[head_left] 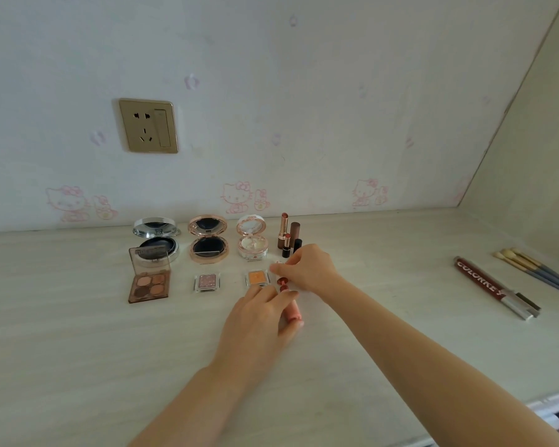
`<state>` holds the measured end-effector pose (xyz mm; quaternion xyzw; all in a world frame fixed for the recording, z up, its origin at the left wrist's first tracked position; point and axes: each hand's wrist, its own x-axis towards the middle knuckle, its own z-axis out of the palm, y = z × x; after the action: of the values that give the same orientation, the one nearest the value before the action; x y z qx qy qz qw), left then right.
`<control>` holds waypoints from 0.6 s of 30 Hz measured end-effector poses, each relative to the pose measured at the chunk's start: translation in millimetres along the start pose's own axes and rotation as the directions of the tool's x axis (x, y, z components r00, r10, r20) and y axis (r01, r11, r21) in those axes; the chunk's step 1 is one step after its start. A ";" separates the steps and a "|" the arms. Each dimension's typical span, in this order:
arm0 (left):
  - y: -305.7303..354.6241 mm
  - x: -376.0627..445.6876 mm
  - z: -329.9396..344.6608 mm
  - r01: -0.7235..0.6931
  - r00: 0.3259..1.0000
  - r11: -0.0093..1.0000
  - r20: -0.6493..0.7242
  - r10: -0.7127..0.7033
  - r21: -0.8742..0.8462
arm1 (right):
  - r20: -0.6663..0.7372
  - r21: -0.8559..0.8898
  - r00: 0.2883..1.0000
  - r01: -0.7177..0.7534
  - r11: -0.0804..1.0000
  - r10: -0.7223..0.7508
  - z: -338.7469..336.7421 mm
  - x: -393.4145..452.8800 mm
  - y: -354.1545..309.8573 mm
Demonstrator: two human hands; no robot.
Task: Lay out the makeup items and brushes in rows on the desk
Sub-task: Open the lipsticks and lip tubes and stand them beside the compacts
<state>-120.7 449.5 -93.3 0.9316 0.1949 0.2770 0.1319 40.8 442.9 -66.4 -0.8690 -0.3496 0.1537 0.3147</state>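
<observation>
The left hand (255, 314) holds a pink lipstick tube (293, 312) low over the bench (78, 333), while the right hand (304, 269) pinches its small cap (277, 264), beside the orange eyeshadow pan (258, 278).

One head-worn camera looks forward and down across the desk (78, 333) toward the wall, from the desk's near edge. The socket (148, 125) sits upper left of centre; below it, close in, both forearms reach away from the lens.
</observation>
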 end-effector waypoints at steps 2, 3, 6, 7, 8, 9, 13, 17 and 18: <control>1.5 -1.2 -1.6 -0.006 1.000 1.000 -0.010 0.006 0.006 | -0.025 0.016 1.000 -0.010 1.000 0.011 -5.0 -5.2 1.9; 2.1 -2.2 -2.4 -0.006 1.000 1.000 -0.014 0.006 0.009 | -0.035 0.024 0.999 -0.016 1.000 0.016 -8.7 -8.2 4.2; 4.8 -4.5 -6.9 0.011 1.000 1.000 -0.025 -0.011 0.012 | -0.069 0.022 0.997 -0.018 1.000 0.020 -24.6 -20.1 16.0; 6.2 -4.6 -8.6 0.015 0.999 1.000 -0.038 -0.014 0.022 | -0.083 0.008 0.996 -0.014 1.000 0.015 -30.7 -25.4 21.3; 7.9 -4.2 -10.1 0.015 0.998 0.999 -0.057 -0.013 0.036 | -0.095 -0.010 0.995 -0.006 1.000 0.005 -36.6 -31.4 27.2; 10.1 -3.5 -11.5 0.010 0.997 0.999 -0.077 -0.007 0.050 | -0.105 -0.027 0.994 0.008 1.000 -0.010 -42.3 -37.9 33.6; 25.8 2.1 -14.8 -0.037 0.995 0.997 -0.091 0.043 0.062 | -0.135 -0.137 0.986 0.078 0.987 -0.097 -61.7 -67.8 62.1; 51.1 7.0 -6.7 -0.085 0.993 0.995 -0.078 0.089 0.054 | -0.196 -0.273 0.963 0.130 0.953 -0.188 -78.6 -96.6 95.8; 60.1 9.1 -2.1 -0.097 0.992 0.995 -0.072 0.099 0.037 | -0.219 -0.288 0.956 0.127 0.949 -0.194 -83.7 -104.2 105.3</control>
<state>-97.5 400.3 -66.1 0.9314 0.1583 0.3138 0.0951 61.6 274.1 -67.2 -0.8844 -0.3958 -0.0301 0.2454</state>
